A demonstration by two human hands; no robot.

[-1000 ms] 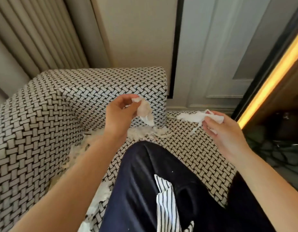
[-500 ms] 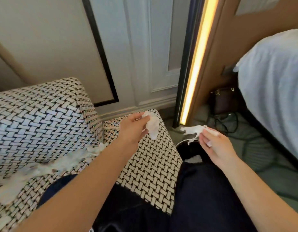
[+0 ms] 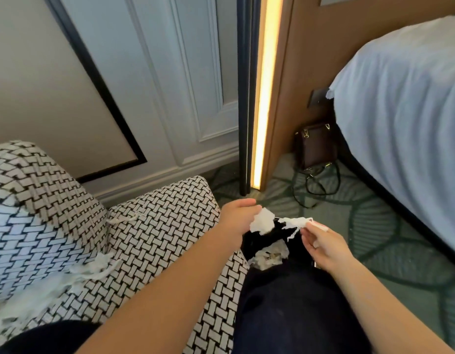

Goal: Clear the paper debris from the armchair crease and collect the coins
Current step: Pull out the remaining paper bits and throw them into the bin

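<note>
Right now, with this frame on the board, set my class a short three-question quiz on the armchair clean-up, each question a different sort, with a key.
1. Fill in: a brown ___ stands on the floor beside the bed.
2. True or false: the left hand holds a white paper scrap and the right hand pinches a shredded strip.
3. Where does loose paper debris lie? A on the bed; B in the armchair crease; C nowhere in view.
Key: 1 handbag; 2 true; 3 B.
</note>
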